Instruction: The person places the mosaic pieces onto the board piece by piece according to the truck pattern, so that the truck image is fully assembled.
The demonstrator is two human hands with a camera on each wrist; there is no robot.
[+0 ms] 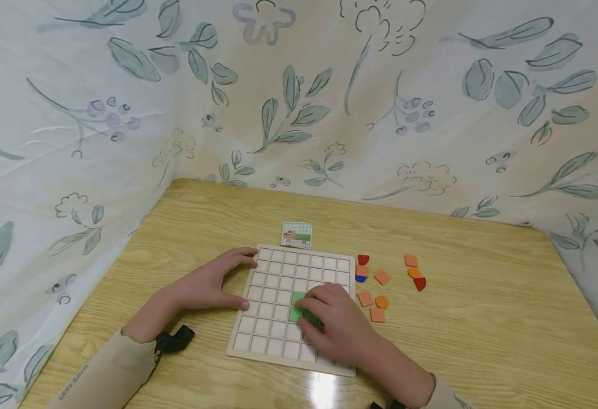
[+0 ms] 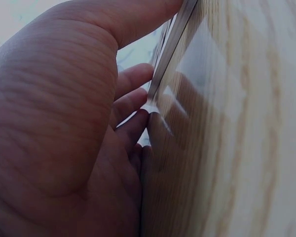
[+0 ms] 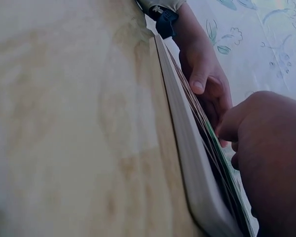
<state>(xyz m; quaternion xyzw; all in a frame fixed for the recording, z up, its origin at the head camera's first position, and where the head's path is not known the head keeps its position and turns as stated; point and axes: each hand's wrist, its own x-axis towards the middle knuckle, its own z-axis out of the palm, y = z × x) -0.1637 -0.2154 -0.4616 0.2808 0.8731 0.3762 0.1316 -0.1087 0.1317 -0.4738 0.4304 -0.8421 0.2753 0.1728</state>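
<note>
A pale wooden grid board [image 1: 270,311] lies on the table. Its middle holds several green square tiles [image 1: 297,297], partly covered by my right hand [image 1: 337,324]. The right index finger and thumb pinch one green tile [image 1: 296,314] at its upper and lower edges. In the right wrist view, the bent right fingers [image 3: 229,126] meet the board's top, with a green edge [image 3: 214,133] showing beside them. My left hand [image 1: 209,284] rests along the board's left side, thumb and fingers spread and touching the rim. The left wrist view shows the left thumb [image 2: 148,19] against the board's edge.
A small picture card [image 1: 296,234] with a coloured grid pattern lies just behind the board. To the right are several orange squares [image 1: 377,314], orange circles [image 1: 382,302], red quarter-round pieces [image 1: 419,283] and a blue piece [image 1: 361,279]. Floral cloth [image 1: 299,113] hangs behind the table.
</note>
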